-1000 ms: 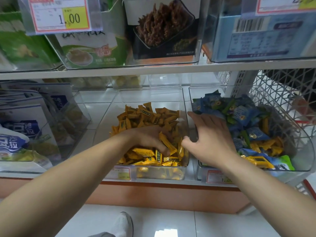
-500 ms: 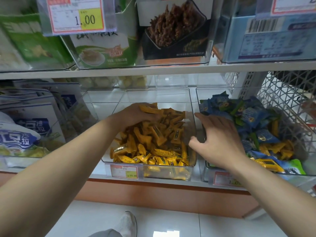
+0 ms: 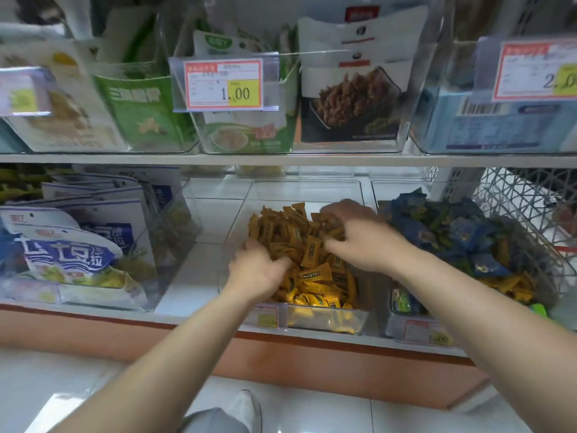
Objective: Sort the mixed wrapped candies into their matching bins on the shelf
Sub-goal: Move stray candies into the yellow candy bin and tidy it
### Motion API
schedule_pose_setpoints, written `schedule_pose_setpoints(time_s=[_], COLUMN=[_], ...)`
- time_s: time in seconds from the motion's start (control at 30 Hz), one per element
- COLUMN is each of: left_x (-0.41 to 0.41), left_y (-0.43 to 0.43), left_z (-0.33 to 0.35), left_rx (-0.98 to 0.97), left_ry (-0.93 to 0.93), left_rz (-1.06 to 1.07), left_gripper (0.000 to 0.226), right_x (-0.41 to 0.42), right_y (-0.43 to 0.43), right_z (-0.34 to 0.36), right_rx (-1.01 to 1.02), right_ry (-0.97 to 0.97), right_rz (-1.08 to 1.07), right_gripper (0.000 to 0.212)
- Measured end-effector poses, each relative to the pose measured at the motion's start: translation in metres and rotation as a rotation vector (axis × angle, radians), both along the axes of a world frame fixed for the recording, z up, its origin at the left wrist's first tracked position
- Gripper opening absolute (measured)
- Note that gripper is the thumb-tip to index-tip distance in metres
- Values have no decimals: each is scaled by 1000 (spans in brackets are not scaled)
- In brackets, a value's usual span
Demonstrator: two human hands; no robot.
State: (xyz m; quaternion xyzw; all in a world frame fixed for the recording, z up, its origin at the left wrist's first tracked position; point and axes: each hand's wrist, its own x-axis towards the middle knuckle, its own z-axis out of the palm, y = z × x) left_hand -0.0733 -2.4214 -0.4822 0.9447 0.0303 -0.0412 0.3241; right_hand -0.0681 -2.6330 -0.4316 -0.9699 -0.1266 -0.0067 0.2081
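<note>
A clear middle bin (image 3: 327, 320) on the lower shelf holds a heap of yellow wrapped candies (image 3: 309, 245). My left hand (image 3: 254, 270) is dug into the heap's near left side with curled fingers among the candies. My right hand (image 3: 356, 232) lies over the heap's far right side, fingers curled down onto the yellow candies. To the right, another clear bin (image 3: 415, 329) holds mixed candies (image 3: 452, 232): mostly blue, some green, and yellow ones at its front. Whether either hand really holds candies is blurred.
A bin of white and blue snack bags (image 3: 78, 254) stands at the left. Above the upper shelf board (image 3: 281, 159) are bins of snack packs and a price tag (image 3: 223, 84). A white wire basket (image 3: 524, 207) sits at the far right. A shoe (image 3: 245, 407) shows below.
My right hand has moved from the rim of the right bin into the yellow candy bin. My left hand has pulled from the heap's far side to its near left side.
</note>
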Motion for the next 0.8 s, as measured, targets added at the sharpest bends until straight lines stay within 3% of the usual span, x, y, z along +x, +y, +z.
schedule_pose_setpoints(time_s=[0.1,0.2,0.27,0.47,0.63,0.7,0.73,0.8], left_x=[9,29,40,38,44,46,46,48], left_y=[-6,-6,-6,-12,-5,-8,-11,-14], left_z=[-6,2,-2,-25,-21,-19,-17,-16], left_rx=[-50,-176,-288,-489,-669,-805,-890,-1013], left_ry=[106,242,321,268,358,413,447,489], left_rz=[47,117,154,243,243,211,190,161], left_gripper=[53,63,68,85,60,55,56,60], right_x=[44,63,68,69,66,69,69,69], right_y=[32,45,48,59,55,54,54,52], right_z=[-15,-49,-69,-91,-89,-89,-90,-90], right_rx=[-34,25,85,132,417,657,784,934], right_ry=[320,487,528,480,474,557,595,595], right_rz=[-134,-313,-359,-467,-529,-523,-532,-553], right_gripper=[80,89,89,99,115,122,121,97])
